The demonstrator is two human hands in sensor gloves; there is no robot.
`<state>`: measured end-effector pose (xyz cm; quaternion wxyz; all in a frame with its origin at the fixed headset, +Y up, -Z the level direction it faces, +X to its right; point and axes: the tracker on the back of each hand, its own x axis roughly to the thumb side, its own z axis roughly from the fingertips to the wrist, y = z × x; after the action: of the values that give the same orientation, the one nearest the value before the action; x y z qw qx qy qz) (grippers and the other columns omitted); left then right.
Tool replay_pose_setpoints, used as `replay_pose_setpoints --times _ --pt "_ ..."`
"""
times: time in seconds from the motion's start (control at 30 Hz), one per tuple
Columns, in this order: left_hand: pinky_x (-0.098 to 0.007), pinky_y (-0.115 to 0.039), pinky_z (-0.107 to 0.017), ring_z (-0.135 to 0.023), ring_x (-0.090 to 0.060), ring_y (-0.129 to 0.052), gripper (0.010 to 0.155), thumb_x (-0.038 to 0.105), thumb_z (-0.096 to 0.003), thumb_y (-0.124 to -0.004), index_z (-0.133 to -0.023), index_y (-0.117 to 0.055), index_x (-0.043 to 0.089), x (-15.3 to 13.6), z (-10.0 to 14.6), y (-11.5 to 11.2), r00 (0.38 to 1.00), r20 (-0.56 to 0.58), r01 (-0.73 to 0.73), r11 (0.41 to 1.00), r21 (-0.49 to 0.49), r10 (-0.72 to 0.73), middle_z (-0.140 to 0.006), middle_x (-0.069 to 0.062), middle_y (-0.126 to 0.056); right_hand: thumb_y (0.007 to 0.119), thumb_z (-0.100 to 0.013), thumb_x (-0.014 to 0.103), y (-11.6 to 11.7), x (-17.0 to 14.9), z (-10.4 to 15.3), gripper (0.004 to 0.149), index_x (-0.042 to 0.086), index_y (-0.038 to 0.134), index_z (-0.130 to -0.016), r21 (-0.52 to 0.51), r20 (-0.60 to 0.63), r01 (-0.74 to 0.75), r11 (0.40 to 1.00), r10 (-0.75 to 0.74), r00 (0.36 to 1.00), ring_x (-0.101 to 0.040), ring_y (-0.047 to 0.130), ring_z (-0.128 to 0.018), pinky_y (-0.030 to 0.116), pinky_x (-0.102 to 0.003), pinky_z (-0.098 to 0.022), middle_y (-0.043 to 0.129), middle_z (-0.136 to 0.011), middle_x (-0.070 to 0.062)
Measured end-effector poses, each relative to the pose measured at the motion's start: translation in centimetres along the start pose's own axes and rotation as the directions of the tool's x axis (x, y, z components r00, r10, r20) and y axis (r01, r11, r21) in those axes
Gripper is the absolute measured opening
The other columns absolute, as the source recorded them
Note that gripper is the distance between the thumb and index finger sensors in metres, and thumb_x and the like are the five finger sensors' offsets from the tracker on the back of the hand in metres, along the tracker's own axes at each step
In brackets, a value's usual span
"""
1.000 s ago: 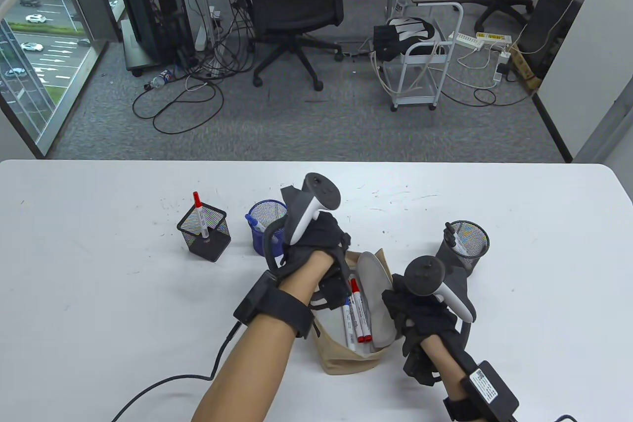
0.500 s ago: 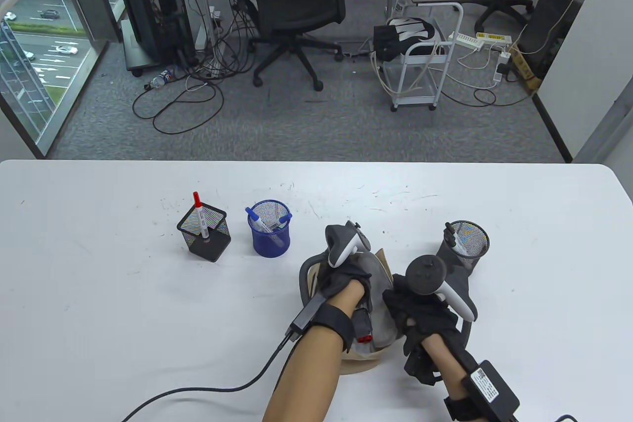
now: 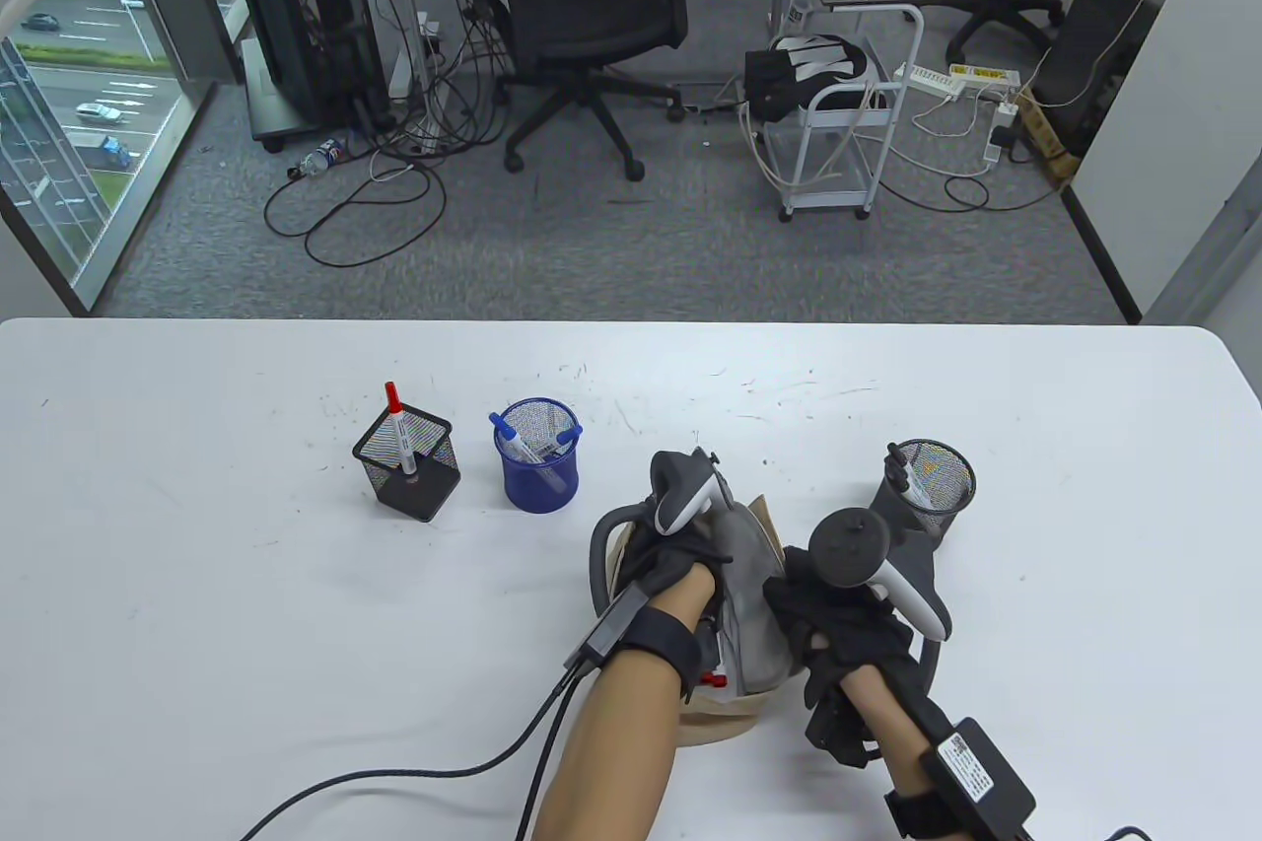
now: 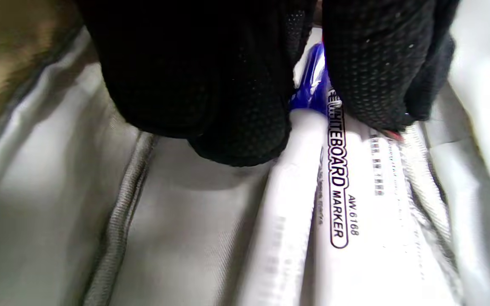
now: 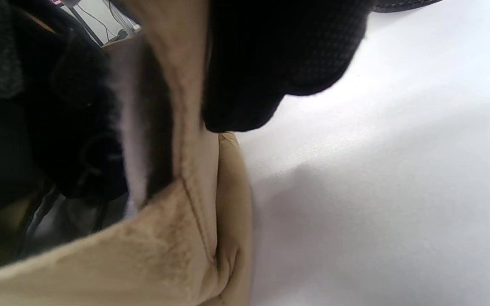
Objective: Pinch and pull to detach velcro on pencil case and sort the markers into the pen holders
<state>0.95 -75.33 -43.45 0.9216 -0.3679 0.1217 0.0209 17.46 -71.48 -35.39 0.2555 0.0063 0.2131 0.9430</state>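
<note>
The tan pencil case [image 3: 725,731] lies open near the table's front, its grey flap [image 3: 754,575] folded back. My left hand [image 3: 685,570] reaches into it. In the left wrist view my left hand [image 4: 309,106] has its fingers [image 4: 236,97] pinching the blue cap of a white marker [image 4: 311,85], which lies beside other white marker barrels [image 4: 368,212]. A red marker end [image 3: 712,680] peeks out under my left wrist. My right hand [image 3: 823,619] grips the case's right rim [image 5: 185,127] and holds it open.
A black square holder [image 3: 407,471] with a red marker stands at the left, and a blue round holder [image 3: 537,471] with two blue markers stands beside it. Behind my right hand is a black mesh holder [image 3: 927,486] with a black marker. A cable [image 3: 394,777] trails from my left wrist.
My left hand left a blue marker in the blue holder, came back right and went down into the case. Now it pinches a blue-capped marker. My right hand has stayed on the rim.
</note>
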Motion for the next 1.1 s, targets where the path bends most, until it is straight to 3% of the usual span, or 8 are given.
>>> replay_pose_setpoints --times 0.27,0.47,0.53,0.67,0.77,0.83,1.0,1.1 --pt "-0.028 -0.101 -0.031 -0.045 -0.015 -0.114 0.068 0.042 -0.04 -0.098 -0.101 -0.08 0.017 -0.8 1.0 1.1 0.994 0.067 -0.084 0.996 -0.016 0.085 -0.075 -0.003 -0.107 0.077 -0.054 0.032 -0.1 -0.1 0.0 0.058 -0.002 0.066 -0.099 0.002 -0.002 0.004 1.0 -0.004 1.0 -0.022 0.106 -0.031 0.087 -0.032 -0.021 0.098 -0.078 -0.016" --pt "-0.028 -0.103 -0.029 -0.043 -0.016 -0.117 0.054 0.042 -0.04 -0.098 -0.089 -0.091 0.021 -3.4 5.2 8.1 0.947 0.188 -0.292 0.942 0.164 0.26 -0.072 -0.004 -0.109 0.077 -0.054 0.032 0.0 0.0 0.0 0.058 -0.002 0.066 -0.099 -0.003 -0.002 -0.002 1.0 0.002 1.0 -0.021 0.106 -0.031 0.087 -0.032 -0.021 0.098 -0.078 -0.016" --pt "-0.027 -0.103 -0.029 -0.043 -0.016 -0.118 0.053 0.042 -0.0406 -0.098 -0.089 -0.091 0.021 -5.6 6.8 11.1 0.926 0.217 -0.364 0.886 0.286 0.31 -0.072 -0.004 -0.11 0.077 -0.054 0.032 0.0 0.0 0.0 0.058 -0.002 0.066 -0.099 -0.004 -0.002 -0.003 1.0 0.003 1.0 -0.022 0.106 -0.031 0.087 -0.032 -0.021 0.098 -0.078 -0.016" --pt "-0.027 -0.104 -0.03 -0.046 -0.016 -0.118 0.051 0.04 -0.0411 -0.098 -0.088 -0.092 0.023 -10.9 10.1 16.6 0.882 0.286 -0.47 0.689 0.552 0.374 -0.075 -0.003 -0.11 0.077 -0.054 0.032 0.1 0.1 0.0 0.058 -0.002 0.066 -0.099 -0.009 0.001 -0.013 1.0 0.013 1.0 -0.021 0.106 -0.031 0.087 -0.032 -0.021 0.098 -0.078 -0.016" --pt "-0.026 -0.105 -0.033 -0.051 -0.016 -0.118 0.051 0.039 -0.0418 -0.097 -0.09 -0.09 0.025 -13.9 11.4 18.9 0.893 0.285 -0.445 0.585 0.678 0.348 -0.079 -0.002 -0.108 0.077 -0.054 0.032 0.1 0.1 0.0 0.058 -0.002 0.066 -0.099 -0.006 -0.001 -0.007 1.0 0.007 1.0 -0.022 0.106 -0.031 0.087 -0.032 -0.021 0.098 -0.078 -0.016" --pt "-0.026 -0.105 -0.034 -0.054 -0.016 -0.117 0.051 0.038 -0.0427 -0.096 -0.091 -0.089 0.026 -15.5 11.4 19.6 0.887 0.278 -0.449 0.547 0.707 0.369 -0.082 -0.002 -0.107 0.077 -0.054 0.032 0.0 0.0 0.0 0.058 -0.002 0.065 -0.099 -0.005 -0.001 -0.003 1.0 0.003 1.0 -0.022 0.106 -0.031 0.087 -0.032 -0.021 0.098 -0.078 -0.016" --pt "-0.028 -0.104 -0.037 -0.058 -0.018 -0.116 0.051 0.036 -0.0441 -0.095 -0.094 -0.087 0.025 -17.7 9.4 19.3 0.875 0.248 -0.459 0.548 0.699 0.417 -0.085 -0.003 -0.105 0.077 -0.054 0.032 0.1 0.1 0.0 0.058 -0.002 0.065 -0.1 -0.006 -0.001 -0.007 1.0 0.007 1.0 -0.022 0.106 -0.031 0.087 -0.032 -0.021 0.098 -0.078 -0.016" --pt "-0.031 -0.102 -0.04 -0.062 -0.02 -0.114 0.051 0.036 -0.0446 -0.094 -0.094 -0.087 0.027 -17.8 8.2 19.1 0.901 0.228 -0.417 0.593 0.688 0.369 -0.086 -0.002 -0.105 0.077 -0.054 0.032 0.1 0.0 0.0 0.058 -0.002 0.065 -0.1 -0.005 -0.002 -0.002 1.0 0.002 1.0 -0.022 0.106 -0.031 0.087 -0.032 -0.022 0.098 -0.078 -0.016"
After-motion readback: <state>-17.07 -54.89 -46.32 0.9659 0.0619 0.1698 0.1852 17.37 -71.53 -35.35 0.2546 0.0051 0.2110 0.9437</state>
